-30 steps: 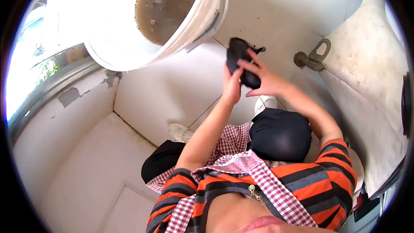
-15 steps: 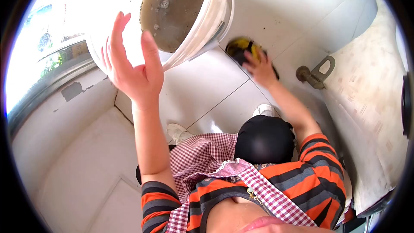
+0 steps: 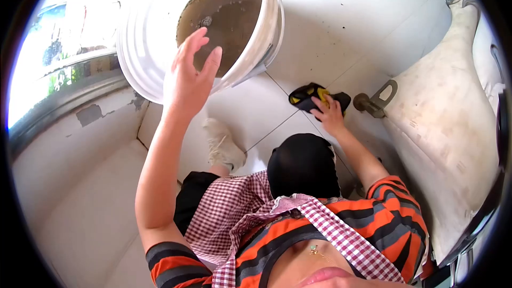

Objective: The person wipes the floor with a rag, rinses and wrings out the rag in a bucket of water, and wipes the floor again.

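Note:
A large white plastic bucket [image 3: 143,48] stands at the upper left of the view, holding murky brown water [image 3: 237,13] with a little foam. My left hand [image 3: 193,77] hangs above its near rim, fingers apart and nothing in them. Whether it touches the rim I cannot tell. On the white tiled floor, right of the bucket, lies a crumpled black and yellow cloth [image 3: 305,95]. My right hand [image 3: 332,114] is on this cloth with bent fingers, pressing it against the floor. The palm side is hidden.
To the right stands a large pale, covered object [image 3: 442,112] with a metal bracket and knob [image 3: 373,101] jutting out low. A ledge and window frame [image 3: 69,93] run along the left. Dark specks dot the floor tiles [image 3: 341,26]. My shoe [image 3: 223,144] is below the bucket.
My right hand and the cloth have moved slightly right and nearer to me. My left hand has shifted right and lower over the bucket. My left foot has come forward.

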A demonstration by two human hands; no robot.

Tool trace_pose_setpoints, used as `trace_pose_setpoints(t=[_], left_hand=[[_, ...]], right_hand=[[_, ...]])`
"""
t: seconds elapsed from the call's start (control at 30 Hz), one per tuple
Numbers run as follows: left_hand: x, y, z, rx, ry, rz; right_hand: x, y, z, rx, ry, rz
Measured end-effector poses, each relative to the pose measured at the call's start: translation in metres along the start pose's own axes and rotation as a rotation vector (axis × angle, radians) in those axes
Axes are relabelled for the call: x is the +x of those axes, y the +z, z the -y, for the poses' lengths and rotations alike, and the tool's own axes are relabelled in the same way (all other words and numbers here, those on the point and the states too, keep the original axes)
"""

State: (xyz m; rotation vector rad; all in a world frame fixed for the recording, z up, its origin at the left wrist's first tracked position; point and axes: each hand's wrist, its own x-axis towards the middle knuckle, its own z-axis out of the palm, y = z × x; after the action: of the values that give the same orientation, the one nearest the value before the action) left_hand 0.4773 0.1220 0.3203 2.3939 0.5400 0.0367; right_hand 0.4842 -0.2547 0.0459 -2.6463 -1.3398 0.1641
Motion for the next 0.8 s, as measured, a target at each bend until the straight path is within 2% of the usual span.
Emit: trace_pose_setpoints(t=[0.1,0.17,0.2,0.23,0.27,0.33,0.4,0.47,0.6,0.67,0.73,0.8], left_hand=[[0.000,-0.010,0.001,-0.039,-0.041,0.073],[-0.001,-0.021,0.011,-0.080,-0.003,0.098],[-0.008,-0.030,0.027,-0.148,-0.034,0.091],[-0.012,-0.034,0.032,-0.182,-0.045,0.099],[-0.016,-0.039,0.026,-0.174,-0.018,0.129],[-0.031,-0.042,0.033,-0.213,0.023,0.139],[-0.044,-0.053,0.038,-0.254,0.097,0.186],[-0.054,-0.061,0.049,-0.280,0.145,0.258],[-0.033,-0.056,0.038,-0.265,0.160,0.430],[-0.035,-0.054,0.035,-0.257,0.159,0.457],[-0.040,-0.050,0.032,-0.295,0.099,0.521],[-0.048,-0.048,0.032,-0.306,0.001,0.565]], right_hand=[[0.061,0.000,-0.034,-0.127,0.198,-0.131],[0.139,-0.043,-0.051,-0.077,0.404,-0.255],[0.193,-0.048,-0.063,0.091,0.431,-0.310],[0.196,-0.064,-0.049,0.122,0.372,-0.345],[0.179,-0.081,-0.039,0.151,0.347,-0.395],[0.120,-0.102,0.026,0.353,0.372,-0.527],[0.047,-0.102,0.079,0.445,0.387,-0.564],[-0.033,-0.083,0.130,0.495,0.590,-0.542],[-0.179,-0.061,0.179,0.366,1.241,-0.693],[-0.216,-0.063,0.165,0.208,1.401,-0.807],[-0.255,-0.025,0.122,0.239,1.648,-0.872],[-0.240,-0.008,0.092,0.135,1.962,-0.514]])
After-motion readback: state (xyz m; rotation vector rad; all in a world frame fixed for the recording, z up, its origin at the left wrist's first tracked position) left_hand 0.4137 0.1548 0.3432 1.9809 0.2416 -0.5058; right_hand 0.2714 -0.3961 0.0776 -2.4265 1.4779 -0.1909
